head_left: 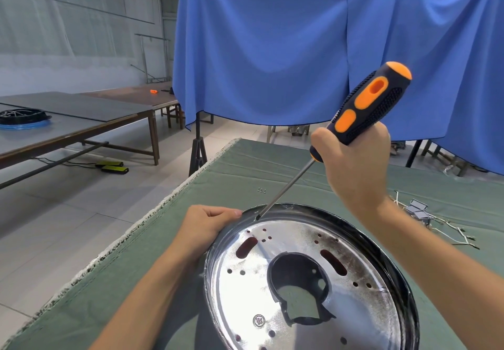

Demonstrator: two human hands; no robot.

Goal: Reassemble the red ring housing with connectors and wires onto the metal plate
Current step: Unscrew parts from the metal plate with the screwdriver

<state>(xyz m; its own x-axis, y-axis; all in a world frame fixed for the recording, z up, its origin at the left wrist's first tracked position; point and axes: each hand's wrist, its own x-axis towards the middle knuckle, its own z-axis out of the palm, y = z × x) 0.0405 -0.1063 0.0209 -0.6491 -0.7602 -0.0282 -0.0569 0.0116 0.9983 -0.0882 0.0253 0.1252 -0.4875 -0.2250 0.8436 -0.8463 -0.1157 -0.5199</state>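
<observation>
A shiny round metal plate [305,289] with slots, small holes and a large central cut-out lies on the green cloth table. My left hand [207,224] grips its far left rim, thumb on top. My right hand [354,164] holds a black and orange screwdriver [371,104] by the handle. Its thin shaft slants down to the left, and the tip touches the plate's far rim beside my left thumb. Red shows through the plate's slots [246,247]; the ring housing itself is hidden.
White wires with grey connectors [420,213] lie on the cloth at the right. Small screws [261,191] sit beyond the plate. The table's frayed left edge [152,218] drops to the tiled floor. A blue curtain [272,49] hangs behind; long tables stand at left.
</observation>
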